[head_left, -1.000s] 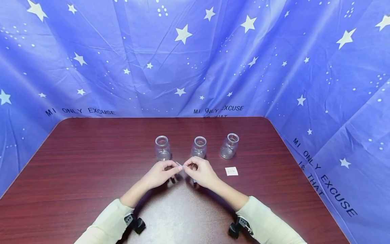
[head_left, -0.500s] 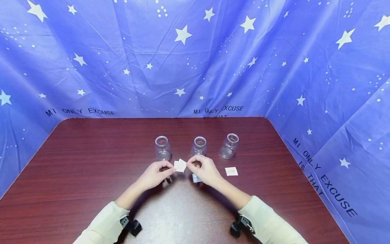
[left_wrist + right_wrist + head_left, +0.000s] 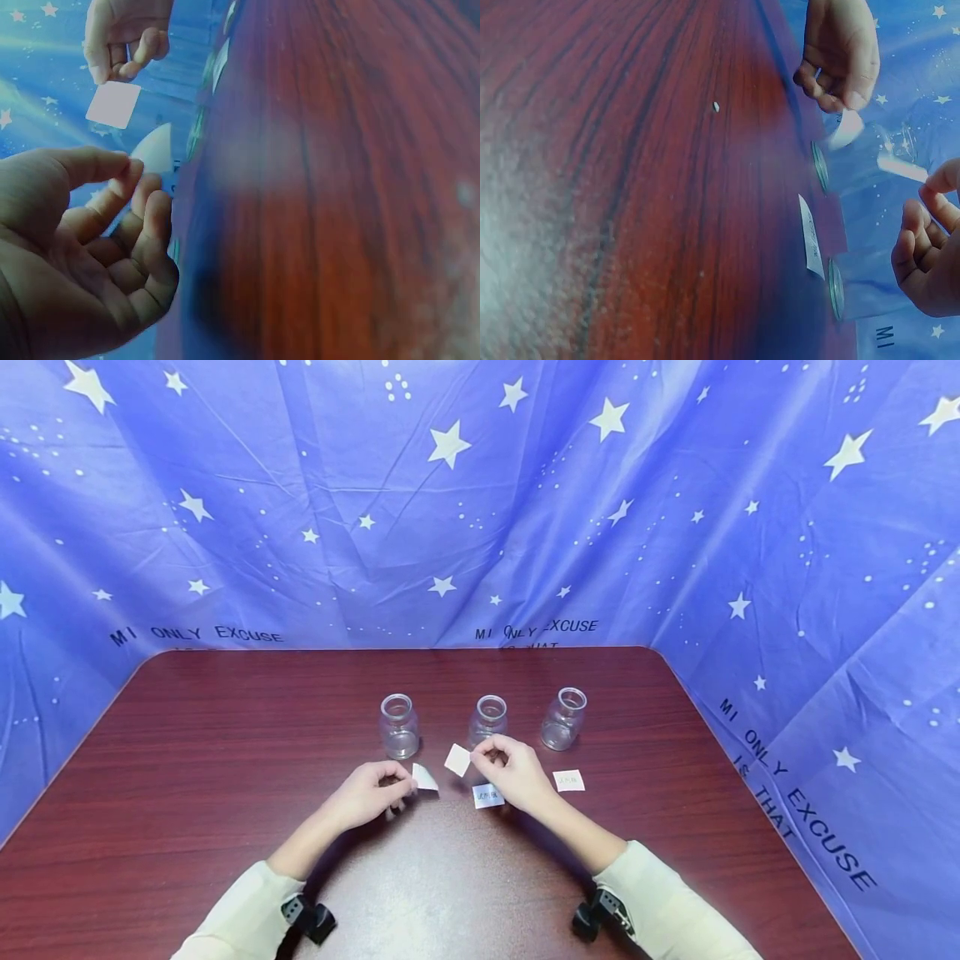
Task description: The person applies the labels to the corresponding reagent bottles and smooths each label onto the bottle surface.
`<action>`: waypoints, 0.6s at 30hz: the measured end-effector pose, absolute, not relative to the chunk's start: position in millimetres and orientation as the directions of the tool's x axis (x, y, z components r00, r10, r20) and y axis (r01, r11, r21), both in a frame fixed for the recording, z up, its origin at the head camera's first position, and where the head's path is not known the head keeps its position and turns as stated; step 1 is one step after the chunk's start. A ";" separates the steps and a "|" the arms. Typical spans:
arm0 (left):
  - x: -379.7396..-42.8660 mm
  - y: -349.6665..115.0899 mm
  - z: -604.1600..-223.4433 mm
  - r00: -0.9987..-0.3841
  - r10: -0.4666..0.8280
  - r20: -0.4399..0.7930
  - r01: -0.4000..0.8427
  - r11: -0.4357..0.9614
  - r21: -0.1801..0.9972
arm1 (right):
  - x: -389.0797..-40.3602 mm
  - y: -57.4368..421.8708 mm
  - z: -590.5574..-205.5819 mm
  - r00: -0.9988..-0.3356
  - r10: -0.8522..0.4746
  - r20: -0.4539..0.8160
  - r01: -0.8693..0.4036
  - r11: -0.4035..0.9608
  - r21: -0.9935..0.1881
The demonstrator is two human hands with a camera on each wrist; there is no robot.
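Note:
Between thumb and forefinger, my left hand (image 3: 367,795) pinches a small white slip of paper (image 3: 424,777) that bends into a curve, also seen in the left wrist view (image 3: 156,150). My right hand (image 3: 519,777) pinches a flat, square white slip (image 3: 458,761) by its edge, in front of the middle glass jar (image 3: 491,720). The two slips are apart, both held above the table. Which one is a label and which a backing, I cannot tell. Beneath the right hand lies a pale blue label (image 3: 487,796) with dark writing, partly covered by that hand.
A clear glass jar (image 3: 399,731) stands upright behind the left hand, another jar (image 3: 564,724) at the right. In front of that one lies a pale label (image 3: 568,781) with light green writing. The dark red wooden table (image 3: 225,718) ends at a blue star-patterned curtain (image 3: 337,568).
The hands have drawn apart, the left one moving left. The white paper between them has separated into two slips, one in each hand. More of the pale blue label shows.

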State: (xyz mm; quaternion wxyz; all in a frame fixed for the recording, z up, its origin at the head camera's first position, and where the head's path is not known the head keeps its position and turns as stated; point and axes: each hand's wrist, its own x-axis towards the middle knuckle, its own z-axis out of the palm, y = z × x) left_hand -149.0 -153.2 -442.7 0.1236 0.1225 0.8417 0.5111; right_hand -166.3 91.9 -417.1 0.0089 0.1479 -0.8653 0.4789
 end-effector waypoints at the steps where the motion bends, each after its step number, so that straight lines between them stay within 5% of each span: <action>1: -148.5 -153.8 -442.8 -0.942 0.322 -0.094 0.071 0.466 0.882 | -166.3 92.2 -417.7 -0.957 -0.244 0.157 -0.263 0.503 -0.823; 18: -145.1 -157.9 -435.0 -0.986 0.091 -0.143 -0.016 0.789 0.614 | -166.1 90.6 -420.7 -0.957 -0.244 0.159 -0.267 0.517 -0.814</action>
